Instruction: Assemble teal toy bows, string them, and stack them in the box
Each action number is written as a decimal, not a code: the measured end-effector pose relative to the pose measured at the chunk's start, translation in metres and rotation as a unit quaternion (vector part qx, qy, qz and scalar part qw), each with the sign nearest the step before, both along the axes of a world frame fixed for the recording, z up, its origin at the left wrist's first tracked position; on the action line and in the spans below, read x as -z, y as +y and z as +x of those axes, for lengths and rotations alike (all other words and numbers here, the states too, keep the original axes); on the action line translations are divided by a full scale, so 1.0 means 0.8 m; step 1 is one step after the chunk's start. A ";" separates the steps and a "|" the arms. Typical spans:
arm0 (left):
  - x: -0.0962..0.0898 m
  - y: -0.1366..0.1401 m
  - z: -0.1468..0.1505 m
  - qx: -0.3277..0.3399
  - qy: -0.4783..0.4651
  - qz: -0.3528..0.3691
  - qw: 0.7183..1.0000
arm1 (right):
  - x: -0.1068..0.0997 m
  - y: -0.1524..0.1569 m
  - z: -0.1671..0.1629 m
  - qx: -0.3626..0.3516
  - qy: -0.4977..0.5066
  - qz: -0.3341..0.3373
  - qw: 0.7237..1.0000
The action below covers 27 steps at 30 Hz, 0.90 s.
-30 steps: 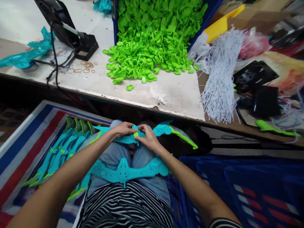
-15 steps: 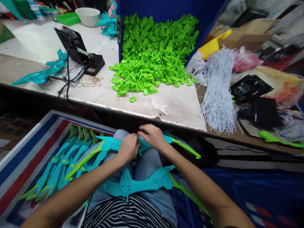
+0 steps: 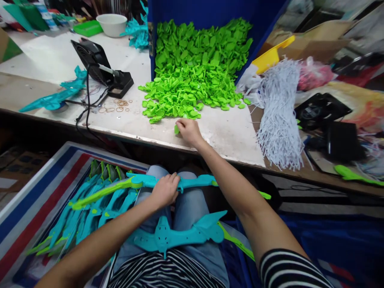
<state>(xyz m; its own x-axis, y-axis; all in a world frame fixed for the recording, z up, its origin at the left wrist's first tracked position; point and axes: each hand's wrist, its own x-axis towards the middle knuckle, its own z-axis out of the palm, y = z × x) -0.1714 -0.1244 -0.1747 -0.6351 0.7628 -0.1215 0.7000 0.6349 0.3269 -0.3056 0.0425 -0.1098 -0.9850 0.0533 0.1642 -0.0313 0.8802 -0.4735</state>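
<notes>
My left hand (image 3: 166, 191) is closed around the middle of a bow-shaped plastic toy (image 3: 193, 182), turquoise with lime-green limbs, held across my knees. Over the table's front edge, my right hand (image 3: 189, 131) pinches a small lime-green plastic piece (image 3: 177, 129) between thumb and fingers. Just beyond it spreads a heap of matching green pieces (image 3: 195, 86), spilling from a blue bin (image 3: 210, 10). A second bow-shaped toy (image 3: 180, 237) rests on my lap, its left end hidden by my left forearm.
Several similar toys (image 3: 87, 206) stand in a striped box (image 3: 45, 208) at left. On the table (image 3: 135, 124) are a black fan on a stand (image 3: 94, 58), rubber bands (image 3: 121, 103) and a bundle of white strings (image 3: 279, 116). A white bowl (image 3: 112, 25) stands further back.
My right hand has left the toy, moved forward to the tabletop and taken hold of the loose green piece. My left hand stays on the toy, which has tilted slightly.
</notes>
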 end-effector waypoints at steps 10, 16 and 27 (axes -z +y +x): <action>-0.027 0.018 -0.087 0.085 -0.362 -0.027 0.928 | 0.010 0.056 0.044 0.127 -0.006 0.028 0.992; 0.001 0.017 -0.095 0.024 -0.448 0.041 0.893 | 0.013 0.043 0.058 0.041 0.044 0.096 0.994; 0.017 0.023 -0.096 -0.034 -0.467 0.057 0.882 | 0.087 0.001 0.255 -0.210 0.066 0.029 0.975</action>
<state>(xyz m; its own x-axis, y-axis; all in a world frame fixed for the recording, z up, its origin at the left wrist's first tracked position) -0.2481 -0.1059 -0.1884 -0.3440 0.7676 -0.5408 0.0540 0.5912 0.8047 -0.1017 0.0433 -0.1798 -0.8877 -0.3633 0.2827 -0.4525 0.8015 -0.3909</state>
